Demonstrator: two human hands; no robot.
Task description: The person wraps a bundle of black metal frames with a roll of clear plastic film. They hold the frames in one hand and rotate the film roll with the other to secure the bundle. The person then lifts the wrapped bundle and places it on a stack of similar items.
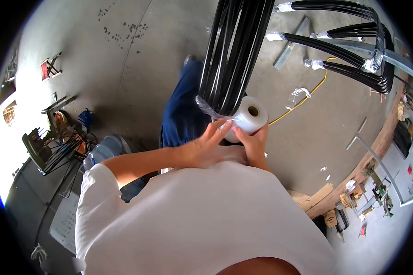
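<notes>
A: What fills the largest part of the view?

B: The concrete floor (124, 82), seen from above, with the person's white shirt (192, 220) across the lower edge. Bent black rods (353, 50) lie at upper right, their ends taped in clear film, and a yellow cable (303, 101) runs over the floor beneath them

A: And the item being handled?

B: A bundle of black strips (234, 55) slants down from the top edge to the hands. Its lower end is sleeved in clear film (206, 107), apparently to keep the strips together

A: Where is the roll?

B: The roll of plastic wrap (250, 117) sits just beside the bundle's lower end, hollow core facing up, film leading onto the strips

A: How do the hands stand?

B: The right hand (254, 144) is clasped under and around the roll, carrying it. The left hand (202, 149) is spread, fingertips (222, 126) pressing on the roll's near side and the film, seemingly to steady it. The two hands lie close together, nearly touching
</notes>
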